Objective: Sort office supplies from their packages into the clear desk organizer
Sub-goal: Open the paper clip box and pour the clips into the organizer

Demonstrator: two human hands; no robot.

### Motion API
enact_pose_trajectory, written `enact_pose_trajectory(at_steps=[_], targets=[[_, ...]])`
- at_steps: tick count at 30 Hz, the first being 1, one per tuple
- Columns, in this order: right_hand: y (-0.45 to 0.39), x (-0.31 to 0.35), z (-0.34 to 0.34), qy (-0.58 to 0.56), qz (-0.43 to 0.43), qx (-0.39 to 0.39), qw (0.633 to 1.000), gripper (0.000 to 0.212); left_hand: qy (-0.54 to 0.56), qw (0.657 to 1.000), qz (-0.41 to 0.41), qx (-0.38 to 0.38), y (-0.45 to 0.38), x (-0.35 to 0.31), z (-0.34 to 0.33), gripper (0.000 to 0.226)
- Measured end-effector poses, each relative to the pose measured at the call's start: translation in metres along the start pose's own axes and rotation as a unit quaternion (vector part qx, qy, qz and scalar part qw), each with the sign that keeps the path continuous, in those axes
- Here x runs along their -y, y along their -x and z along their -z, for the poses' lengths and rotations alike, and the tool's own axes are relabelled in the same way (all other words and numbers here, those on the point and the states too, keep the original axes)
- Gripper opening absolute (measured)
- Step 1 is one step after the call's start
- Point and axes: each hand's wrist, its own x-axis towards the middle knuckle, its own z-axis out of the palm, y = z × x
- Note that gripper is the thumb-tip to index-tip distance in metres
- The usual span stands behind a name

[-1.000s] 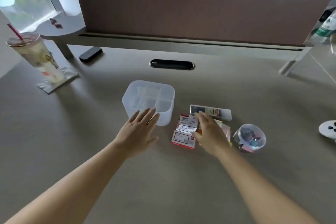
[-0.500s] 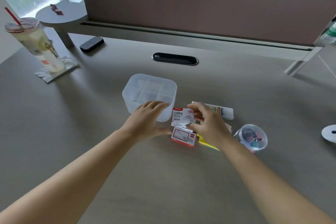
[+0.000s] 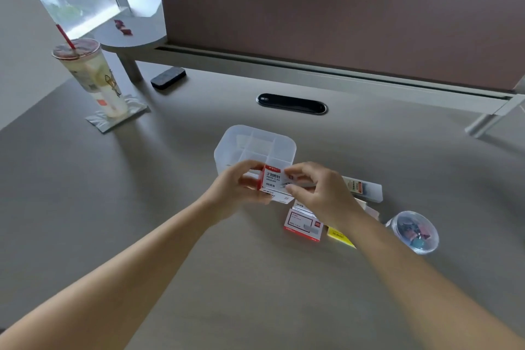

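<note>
A small red-and-white paper clip box (image 3: pixel 273 181) is lifted off the desk, just in front of the clear desk organizer (image 3: pixel 255 145). My left hand (image 3: pixel 235 190) grips its left end and my right hand (image 3: pixel 318 190) pinches its right end. The organizer's compartments look empty. On the desk below my right hand lie a second red-and-white box (image 3: pixel 302 226), a yellow pad (image 3: pixel 339 235) and a long white case (image 3: pixel 365 190). A round clear tub of coloured binder clips (image 3: pixel 414 231) stands to the right.
A lidded iced drink with a red straw (image 3: pixel 91 77) stands on a coaster at the far left. A black eraser-like block (image 3: pixel 168 77) and a cable slot (image 3: pixel 292 103) lie behind the organizer. A brown partition (image 3: pixel 341 23) closes the desk's far side.
My right hand picked the paper clip box off the stack and raised it. My left hand came over from the organizer's front and took hold of the box's other end.
</note>
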Motion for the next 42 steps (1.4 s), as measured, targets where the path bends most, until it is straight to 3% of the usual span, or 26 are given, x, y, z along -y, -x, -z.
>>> enact_pose_trajectory(at_steps=[8,11,15,22,27,31,35,42], targets=[[-0.005,0.010,-0.015,0.142,0.089,0.043,0.985,0.036,0.014,0.999,0.042,0.014,0.009,0.005,0.018,0.042],[-0.006,0.011,-0.019,0.206,0.141,0.020,0.968,0.038,0.018,0.999,0.044,0.018,0.009,0.005,0.021,0.040],[-0.009,0.012,-0.026,0.237,0.149,0.018,0.960,0.040,0.021,0.999,0.046,0.020,0.011,0.006,0.024,0.037],[-0.011,0.020,-0.032,0.175,0.142,0.008,0.974,0.040,0.013,0.999,0.043,0.026,0.011,0.011,0.038,0.040],[-0.021,0.036,-0.044,0.060,0.052,0.004,0.997,0.027,0.030,0.998,0.041,0.025,0.013,0.015,0.063,0.040],[-0.034,0.049,-0.064,-0.029,0.002,-0.048,0.998,0.015,0.102,0.992,0.066,0.034,0.013,0.021,0.088,0.036],[-0.043,0.056,-0.081,-0.141,-0.023,-0.099,0.985,0.019,0.191,0.976,0.079,0.062,0.010,0.027,0.105,0.038],[-0.057,0.052,-0.089,-0.128,-0.063,-0.163,0.976,0.026,0.211,0.967,0.083,0.111,0.006,0.031,0.110,0.051]])
